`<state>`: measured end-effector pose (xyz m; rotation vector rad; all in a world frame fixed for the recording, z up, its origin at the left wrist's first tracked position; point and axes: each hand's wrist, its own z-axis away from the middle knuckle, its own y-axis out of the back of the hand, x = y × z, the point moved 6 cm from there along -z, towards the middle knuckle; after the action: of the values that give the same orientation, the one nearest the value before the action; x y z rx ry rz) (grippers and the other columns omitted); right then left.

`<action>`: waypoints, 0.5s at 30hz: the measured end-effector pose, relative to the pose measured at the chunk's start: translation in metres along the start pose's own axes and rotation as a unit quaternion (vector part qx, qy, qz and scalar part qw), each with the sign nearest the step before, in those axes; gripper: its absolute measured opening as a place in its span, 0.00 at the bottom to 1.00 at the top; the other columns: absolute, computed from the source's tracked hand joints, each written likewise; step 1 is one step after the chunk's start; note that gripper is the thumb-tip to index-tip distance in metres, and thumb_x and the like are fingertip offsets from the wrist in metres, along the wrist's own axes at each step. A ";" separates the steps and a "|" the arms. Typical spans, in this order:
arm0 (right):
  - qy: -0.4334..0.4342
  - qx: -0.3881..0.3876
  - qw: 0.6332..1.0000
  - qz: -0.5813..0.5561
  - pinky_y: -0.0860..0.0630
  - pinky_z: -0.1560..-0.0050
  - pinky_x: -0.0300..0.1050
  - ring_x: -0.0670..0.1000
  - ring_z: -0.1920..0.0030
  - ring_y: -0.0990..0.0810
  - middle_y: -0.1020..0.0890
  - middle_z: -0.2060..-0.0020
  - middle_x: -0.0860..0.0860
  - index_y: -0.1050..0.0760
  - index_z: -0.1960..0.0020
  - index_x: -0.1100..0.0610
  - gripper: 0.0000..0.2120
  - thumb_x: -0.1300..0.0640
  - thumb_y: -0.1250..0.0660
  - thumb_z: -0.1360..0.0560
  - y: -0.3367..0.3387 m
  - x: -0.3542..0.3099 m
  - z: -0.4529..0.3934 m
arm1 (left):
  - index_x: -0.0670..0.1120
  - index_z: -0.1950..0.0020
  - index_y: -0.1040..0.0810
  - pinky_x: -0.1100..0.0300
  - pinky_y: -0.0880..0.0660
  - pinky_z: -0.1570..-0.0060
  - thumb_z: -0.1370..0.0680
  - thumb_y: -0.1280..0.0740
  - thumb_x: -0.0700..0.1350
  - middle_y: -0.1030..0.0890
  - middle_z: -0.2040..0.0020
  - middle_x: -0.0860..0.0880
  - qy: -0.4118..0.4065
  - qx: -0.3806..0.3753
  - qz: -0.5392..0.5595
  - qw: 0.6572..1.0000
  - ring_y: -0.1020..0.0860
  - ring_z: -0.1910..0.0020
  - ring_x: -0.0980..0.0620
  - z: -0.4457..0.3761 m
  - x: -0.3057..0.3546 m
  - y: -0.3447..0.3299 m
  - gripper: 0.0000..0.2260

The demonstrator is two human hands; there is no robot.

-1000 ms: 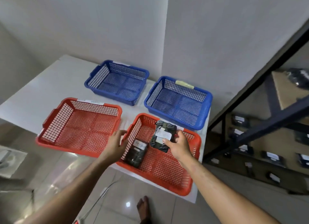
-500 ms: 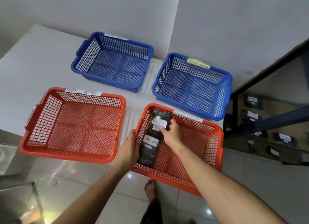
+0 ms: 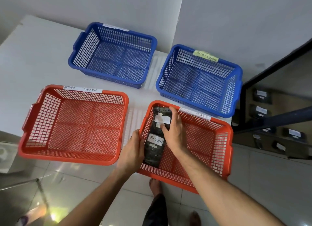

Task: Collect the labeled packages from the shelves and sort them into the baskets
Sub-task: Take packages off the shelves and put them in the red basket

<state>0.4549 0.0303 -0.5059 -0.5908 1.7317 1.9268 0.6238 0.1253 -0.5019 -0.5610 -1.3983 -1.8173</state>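
**Two black packages lie in your near right red basket, both hands at them**

Your right hand (image 3: 173, 131) reaches into the near right red basket (image 3: 217, 151). Its fingers are spread and lie fairly straight over the far package (image 3: 161, 115), a black wrapped parcel whose white label is too washed out to read. Your thumb touches the lower edge of that label. Your palm covers the right side of the package, so whether any finger curls under it cannot be told.

The near package (image 3: 154, 149) lies end to end with the far one, along the basket's left wall. Its label reads "RETURN". Your left hand (image 3: 133, 151) hides its left edge; the thumb lies against the basket's left rim beside it. The other fingers are out of sight behind the hand, so how they hold cannot be told.

The tag on this basket's far rim is partly covered by your right hand; "OVERDUE" shows clearly, the first word only faintly.

The left red basket (image 3: 33, 124) is tagged "RETURN OVERDUE". The right blue basket (image 3: 236, 84) carries a yellow tag with the same words. The left blue basket (image 3: 76, 57) has a white tag too blurred to read. All four sit on a white table (image 3: 37, 57).

At the right edge, dark shelves (image 3: 276, 117) hold more labeled parcels, small and cut off by the frame.
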 end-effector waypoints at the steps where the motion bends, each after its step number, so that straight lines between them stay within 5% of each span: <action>1: 0.015 -0.010 1.000 0.004 0.17 0.61 0.43 0.50 0.49 0.19 0.25 0.37 0.56 0.45 0.22 0.46 0.39 0.58 0.27 0.24 -0.001 0.000 0.000 | 0.55 0.34 0.37 0.57 0.20 0.56 0.15 0.46 0.56 0.21 0.42 0.56 0.000 0.002 -0.003 1.000 0.19 0.52 0.56 0.000 0.000 0.000 0.11; 6: 0.014 -0.067 0.997 -0.018 0.21 0.50 0.40 0.46 0.45 0.26 0.28 0.38 0.52 0.45 0.20 0.47 0.37 0.53 0.29 0.22 -0.008 0.011 0.001 | 0.55 0.35 0.37 0.53 0.19 0.56 0.14 0.45 0.55 0.21 0.43 0.54 0.006 0.009 -0.011 1.000 0.19 0.52 0.55 -0.001 0.000 0.000 0.10; 11: -0.030 -0.155 0.987 -0.022 0.30 0.29 0.59 0.56 0.27 0.33 0.34 0.26 0.55 0.45 0.19 0.50 0.35 0.45 0.34 0.20 -0.018 0.024 0.000 | 0.53 0.35 0.36 0.58 0.24 0.60 0.14 0.45 0.54 0.21 0.45 0.55 0.004 0.012 -0.016 1.000 0.20 0.55 0.55 0.000 0.000 0.000 0.10; 15: -0.008 -0.149 0.986 0.074 0.31 0.29 0.57 0.57 0.30 0.33 0.31 0.31 0.56 0.43 0.20 0.51 0.33 0.39 0.40 0.19 -0.023 0.026 -0.002 | 0.55 0.35 0.37 0.58 0.21 0.60 0.15 0.45 0.56 0.21 0.44 0.56 0.009 0.011 -0.016 1.000 0.19 0.54 0.55 0.000 -0.002 -0.001 0.11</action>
<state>0.4489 0.0321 -0.5401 -0.5614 1.5245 2.3112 0.6244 0.1255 -0.5036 -0.5111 -1.4215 -1.8260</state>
